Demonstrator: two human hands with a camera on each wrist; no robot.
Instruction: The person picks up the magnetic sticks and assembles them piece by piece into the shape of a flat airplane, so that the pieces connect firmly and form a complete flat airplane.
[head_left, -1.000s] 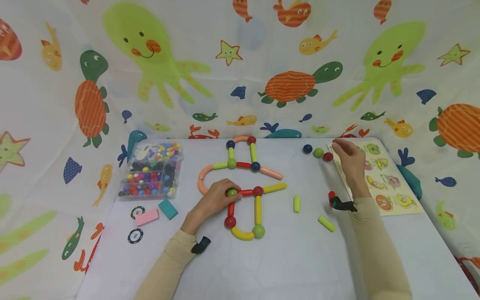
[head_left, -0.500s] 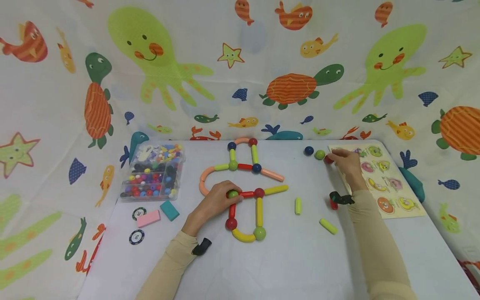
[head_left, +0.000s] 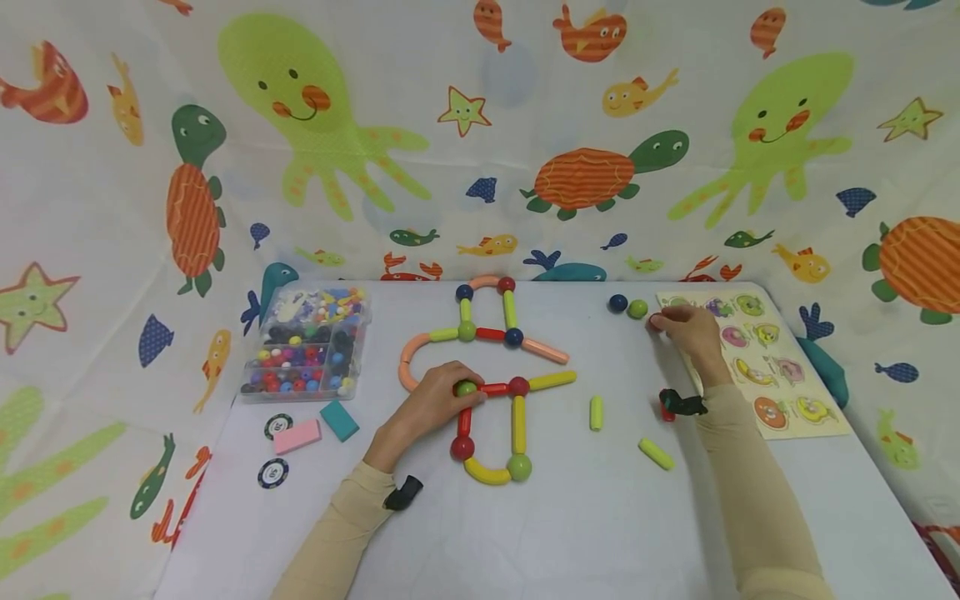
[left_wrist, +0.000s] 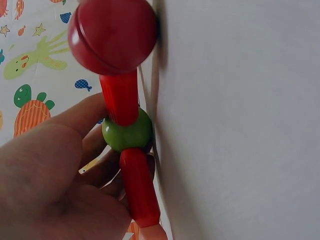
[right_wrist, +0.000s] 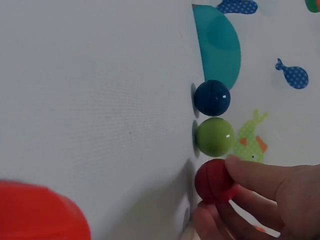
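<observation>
Right hand [head_left: 693, 329] pinching red ball [right_wrist: 214, 181] on counter [head_left: 570, 517], just beside green ball [right_wrist: 214, 136] and blue ball [right_wrist: 212, 97], puzzle board [head_left: 780, 367] lying alongside. Left hand [head_left: 431, 400] gripping green joint ball [left_wrist: 127, 131] of stick figure [head_left: 495, 392], red sticks [left_wrist: 120, 97] attaching either side.

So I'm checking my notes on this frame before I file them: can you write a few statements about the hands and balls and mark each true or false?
1. The right hand pinches the red ball. True.
2. The left hand lies flat on bare table. False: it holds the figure at a green ball between red rods.
3. The blue ball and the loose green ball sit side by side. True.
4. The bead box is by the right hand. False: it is on the left.
</observation>
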